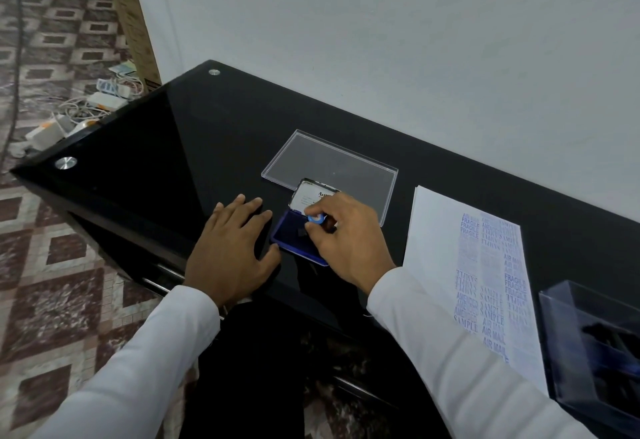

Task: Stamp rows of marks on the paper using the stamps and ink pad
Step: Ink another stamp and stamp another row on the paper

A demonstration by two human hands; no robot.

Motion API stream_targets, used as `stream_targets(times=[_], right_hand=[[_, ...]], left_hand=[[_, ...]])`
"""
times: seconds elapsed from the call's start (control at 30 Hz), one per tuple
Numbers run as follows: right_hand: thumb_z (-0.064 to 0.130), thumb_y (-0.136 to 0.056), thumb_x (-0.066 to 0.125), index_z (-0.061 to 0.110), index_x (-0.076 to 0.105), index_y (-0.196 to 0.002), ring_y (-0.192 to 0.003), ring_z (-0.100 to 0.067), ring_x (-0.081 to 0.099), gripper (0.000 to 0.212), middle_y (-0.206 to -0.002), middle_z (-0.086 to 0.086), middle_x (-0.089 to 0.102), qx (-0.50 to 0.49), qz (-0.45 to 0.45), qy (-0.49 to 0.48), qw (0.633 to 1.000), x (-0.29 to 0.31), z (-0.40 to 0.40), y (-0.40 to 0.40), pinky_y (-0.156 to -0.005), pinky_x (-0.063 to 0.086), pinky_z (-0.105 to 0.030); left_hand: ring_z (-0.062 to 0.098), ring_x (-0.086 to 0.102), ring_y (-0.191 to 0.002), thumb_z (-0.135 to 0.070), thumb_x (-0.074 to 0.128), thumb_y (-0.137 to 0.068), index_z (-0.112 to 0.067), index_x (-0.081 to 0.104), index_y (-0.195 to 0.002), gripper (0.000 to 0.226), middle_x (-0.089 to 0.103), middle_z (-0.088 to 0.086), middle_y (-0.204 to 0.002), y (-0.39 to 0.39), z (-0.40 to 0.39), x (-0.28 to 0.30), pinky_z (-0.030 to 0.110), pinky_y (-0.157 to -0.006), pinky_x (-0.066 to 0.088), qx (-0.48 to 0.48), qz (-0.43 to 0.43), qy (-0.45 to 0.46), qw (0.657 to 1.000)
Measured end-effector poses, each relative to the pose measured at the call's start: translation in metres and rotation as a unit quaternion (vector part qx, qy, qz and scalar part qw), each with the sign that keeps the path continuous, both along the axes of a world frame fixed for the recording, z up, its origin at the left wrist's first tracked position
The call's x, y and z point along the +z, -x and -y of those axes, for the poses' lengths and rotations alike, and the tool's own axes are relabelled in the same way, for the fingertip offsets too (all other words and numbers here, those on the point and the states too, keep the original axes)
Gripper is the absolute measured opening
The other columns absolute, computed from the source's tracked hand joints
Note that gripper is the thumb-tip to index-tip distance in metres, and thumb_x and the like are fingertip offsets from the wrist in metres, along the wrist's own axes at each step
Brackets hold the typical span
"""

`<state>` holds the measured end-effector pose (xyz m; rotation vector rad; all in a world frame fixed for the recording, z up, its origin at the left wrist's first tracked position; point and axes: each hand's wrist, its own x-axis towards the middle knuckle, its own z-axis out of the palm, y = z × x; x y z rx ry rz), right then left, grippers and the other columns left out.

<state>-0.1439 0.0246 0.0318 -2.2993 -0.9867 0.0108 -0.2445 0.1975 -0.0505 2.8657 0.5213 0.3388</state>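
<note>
- Here, the right hand (341, 238) pinches a small stamp (317, 220) with a light blue round top between thumb and fingertips, pressing it down onto the blue ink pad (294, 236).
- The ink pad sits in an open case near the middle of the black glossy counter (166, 148); its raised lid (308, 198), white inside with print, stands at the far edge of the pad.
- The left hand (232, 244) lies flat on the counter just left of the ink pad, fingers spread and straight, grasping nothing; its thumb reaches the near left corner of the pad case.
- A clear plastic lid (332, 161) lies flat on the counter just beyond the ink pad.
- The paper (436, 231) lies to the right of the pad, well apart from it, bearing blue rows of marks reading FRAGILE, SAMPLE, AMENDED and AIR MAIL.
- A dark transparent box (595, 348) stands at the near right, overlapping the paper's right edge; what it contains is too dark to tell.
- Both arms wear white sleeves (450, 345).
- Cables and adapters (90, 106) lie on the patterned floor to the far left.
</note>
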Motion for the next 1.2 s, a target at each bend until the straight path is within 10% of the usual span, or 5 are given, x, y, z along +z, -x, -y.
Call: stream_targets(times=[1.2], right_hand=[[0.018,-0.085,0.075,0.014,0.074,-0.101,-0.091,-0.009,0.062,0.017,-0.102,0.002,0.07,0.0,-0.022,-0.031,0.999,-0.0032,-0.0013,-0.0058,-0.085,0.052,-0.023]], left_hand=[[0.021,0.022,-0.151,-0.065,0.03,-0.084,-0.026,0.049,-0.146,0.075,0.038,0.0,-0.159,0.0005,0.0006,0.0009,0.041,-0.123,0.006,-0.002,0.001,0.008,1.0]])
